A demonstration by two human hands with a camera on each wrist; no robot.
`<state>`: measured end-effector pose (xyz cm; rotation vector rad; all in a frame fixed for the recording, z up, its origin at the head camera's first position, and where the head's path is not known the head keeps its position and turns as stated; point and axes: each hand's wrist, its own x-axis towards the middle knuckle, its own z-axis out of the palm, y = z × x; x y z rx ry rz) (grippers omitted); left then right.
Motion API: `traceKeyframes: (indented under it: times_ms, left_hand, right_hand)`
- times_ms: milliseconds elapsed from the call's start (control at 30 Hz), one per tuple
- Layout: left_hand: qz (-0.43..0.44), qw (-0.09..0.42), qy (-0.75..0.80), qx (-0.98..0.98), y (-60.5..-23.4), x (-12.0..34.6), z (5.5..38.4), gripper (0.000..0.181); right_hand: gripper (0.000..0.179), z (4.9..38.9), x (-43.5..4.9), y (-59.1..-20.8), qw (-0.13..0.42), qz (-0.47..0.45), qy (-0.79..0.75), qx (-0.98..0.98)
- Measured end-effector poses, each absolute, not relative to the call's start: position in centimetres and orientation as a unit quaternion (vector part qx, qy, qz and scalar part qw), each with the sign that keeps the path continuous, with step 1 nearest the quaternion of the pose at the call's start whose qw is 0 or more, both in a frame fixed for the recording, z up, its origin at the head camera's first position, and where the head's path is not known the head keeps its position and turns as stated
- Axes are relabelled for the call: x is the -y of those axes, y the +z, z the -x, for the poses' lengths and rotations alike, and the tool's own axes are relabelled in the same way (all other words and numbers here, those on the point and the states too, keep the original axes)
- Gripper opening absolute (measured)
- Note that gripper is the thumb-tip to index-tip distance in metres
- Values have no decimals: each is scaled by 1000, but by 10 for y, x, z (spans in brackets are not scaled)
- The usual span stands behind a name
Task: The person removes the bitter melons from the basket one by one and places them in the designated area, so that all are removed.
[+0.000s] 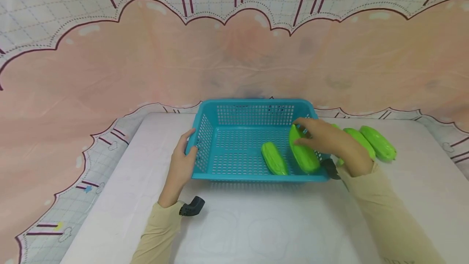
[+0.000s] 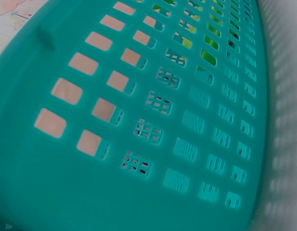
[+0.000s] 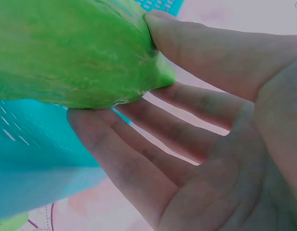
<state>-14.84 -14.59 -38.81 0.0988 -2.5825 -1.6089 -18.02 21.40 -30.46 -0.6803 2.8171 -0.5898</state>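
Observation:
My right hand grips one end of a bright green gourd, which tilts inside the right part of a teal plastic basket. In the right wrist view, the thumb presses one side of the gourd and the fingertips support the other. A second, smaller green gourd lies on the basket floor, left of the held one. My left hand holds the basket's left rim. The left wrist view is filled by the basket's slotted side wall; that hand is out of its sight.
More green gourds lie on the white table to the right of the basket, partly hidden behind the right forearm. A patterned cloth hangs behind the table. Each wrist wears a dark camera.

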Motion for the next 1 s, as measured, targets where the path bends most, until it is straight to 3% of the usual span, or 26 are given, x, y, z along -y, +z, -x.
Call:
traceKeyframes:
  times_ms: [1000]
  left_hand:
    - [-28, 46, -535, 843, -384, 145, 145, 53]
  right_hand:
    - [57, 161, -229, -281, 58, 232, -219, -946]
